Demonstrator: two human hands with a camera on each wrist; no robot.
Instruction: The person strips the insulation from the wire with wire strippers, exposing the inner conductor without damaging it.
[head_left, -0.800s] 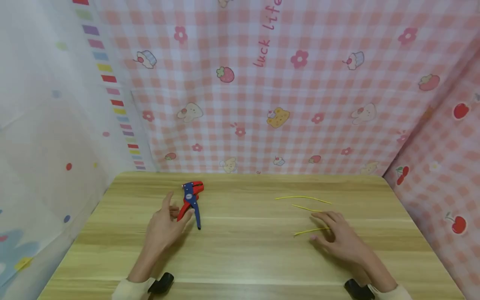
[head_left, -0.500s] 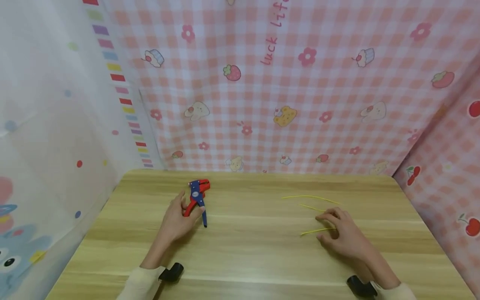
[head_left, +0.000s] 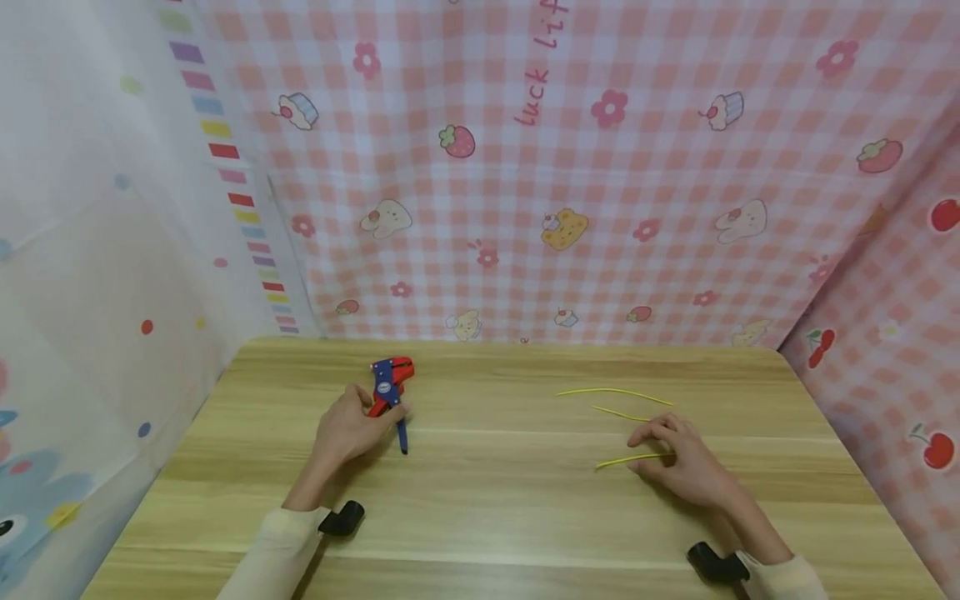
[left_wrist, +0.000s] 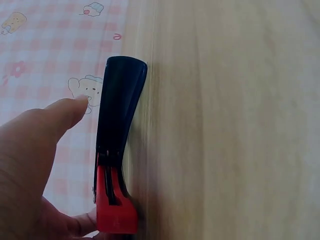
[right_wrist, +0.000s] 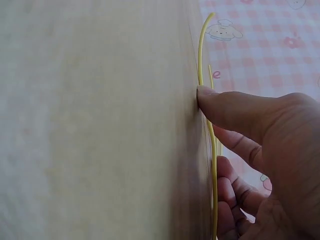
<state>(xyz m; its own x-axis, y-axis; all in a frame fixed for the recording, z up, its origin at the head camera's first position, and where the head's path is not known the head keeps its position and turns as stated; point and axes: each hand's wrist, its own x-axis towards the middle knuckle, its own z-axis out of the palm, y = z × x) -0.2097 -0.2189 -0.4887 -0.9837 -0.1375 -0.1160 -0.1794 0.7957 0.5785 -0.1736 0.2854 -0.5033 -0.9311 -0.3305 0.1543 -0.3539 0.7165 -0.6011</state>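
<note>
A wire stripper [head_left: 385,387] with red and blue parts lies on the left of the table. My left hand [head_left: 352,427] reaches round its handle end, the fingers by the red handle. In the left wrist view a gap shows between the thumb [left_wrist: 65,115] and the blue handle [left_wrist: 120,105]. Over on the right, my right hand [head_left: 686,458] is at the nearest yellow wire [head_left: 618,462]. Its thumb [right_wrist: 225,105] touches that wire in the right wrist view, with the index finger apart from the thumb. Part of a second wire [head_left: 618,413] is hidden by this hand.
A third yellow wire [head_left: 615,390] lies farther back on the wooden table [head_left: 487,492]. Behind the table hangs a pink checked cloth [head_left: 495,183]. Other cloths stand at the left and right sides. Each wrist bears a black camera mount.
My left hand has moved forward and closer round the wire stripper's handles. My right hand's thumb and index finger have come slightly closer together near the wire. The head view has shifted a little.
</note>
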